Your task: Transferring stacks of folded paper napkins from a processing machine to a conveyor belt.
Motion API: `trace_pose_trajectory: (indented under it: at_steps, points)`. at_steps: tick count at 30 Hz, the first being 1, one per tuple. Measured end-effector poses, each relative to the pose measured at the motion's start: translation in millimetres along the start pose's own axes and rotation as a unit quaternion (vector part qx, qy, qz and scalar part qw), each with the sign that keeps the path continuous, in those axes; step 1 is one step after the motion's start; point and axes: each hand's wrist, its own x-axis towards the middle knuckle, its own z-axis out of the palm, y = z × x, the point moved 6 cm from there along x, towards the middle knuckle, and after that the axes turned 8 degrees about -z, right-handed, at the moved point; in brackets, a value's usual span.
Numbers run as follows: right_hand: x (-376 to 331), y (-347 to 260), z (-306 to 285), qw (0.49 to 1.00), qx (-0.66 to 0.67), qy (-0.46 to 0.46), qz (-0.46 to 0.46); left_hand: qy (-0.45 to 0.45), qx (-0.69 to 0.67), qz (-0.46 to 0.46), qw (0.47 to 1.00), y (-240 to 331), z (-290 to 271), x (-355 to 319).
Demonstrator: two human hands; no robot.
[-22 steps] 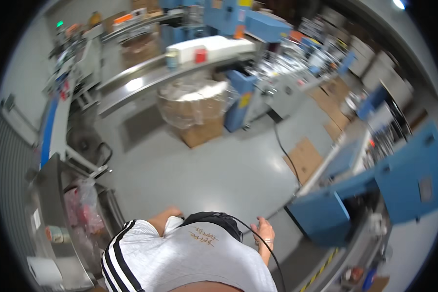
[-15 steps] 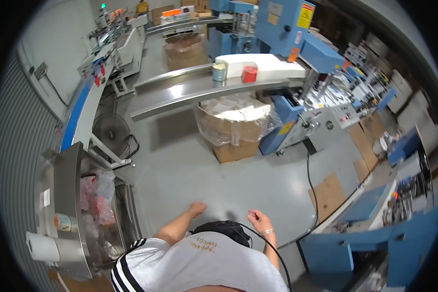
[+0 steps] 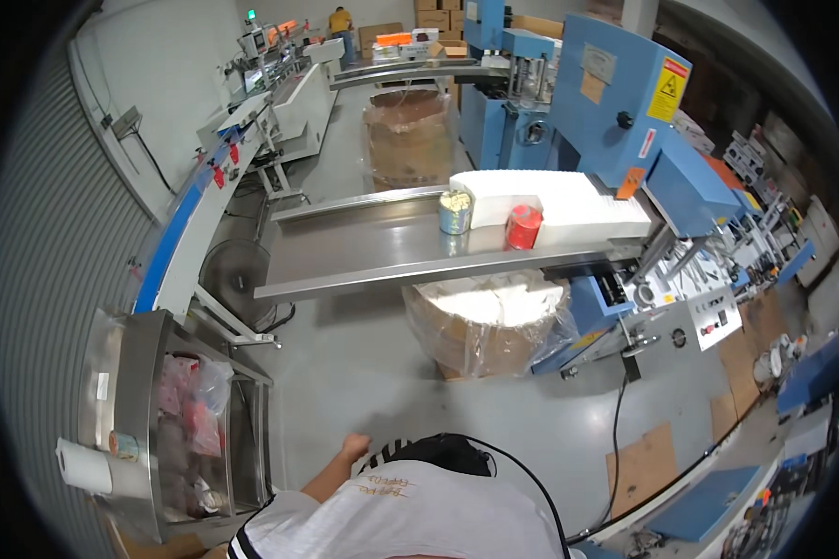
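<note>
My left hand [image 3: 354,447] hangs low over the grey floor, just ahead of my waist. It touches nothing; its fingers are too small and hidden to make out. My right hand is out of the picture. Ahead of me is a long metal tray [image 3: 345,244] with raised sides. A long white stack [image 3: 559,197] of thin sheets lies on it. Beside the stack stand a blue-green can [image 3: 455,220] with pale pieces at its top and a red can [image 3: 524,228]. The nearest thing to my left is a steel cart [image 3: 144,373] holding plastic bags [image 3: 200,401].
A plastic-lined cardboard bin [image 3: 480,340] stands under the tray, another bin [image 3: 410,140] beyond. Blue machines [image 3: 615,93] line the right. A cable [image 3: 617,438] and flat cardboard [image 3: 641,470] lie on the floor. A fan [image 3: 236,272] and conveyor [image 3: 172,238] are left. A person [image 3: 341,33] stands far back.
The tray, cans and bin have come nearer and lower in view. My right hand has left the picture. My left hand has moved lower and a little left in it.
</note>
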Motion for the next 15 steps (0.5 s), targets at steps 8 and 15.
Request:
trace_pose_trajectory:
  at_steps: [8, 15]
  points:
    - [133, -117, -202, 0.890, 0.435, 0.136, 0.033, 0.113, -0.058, 0.381, 0.916, 309, -53, -160]
    - [246, -275, -393, 0.813, 0.521, 0.251, -0.067, 0.218, 0.000, 0.604, 0.766, 523, -135, -192]
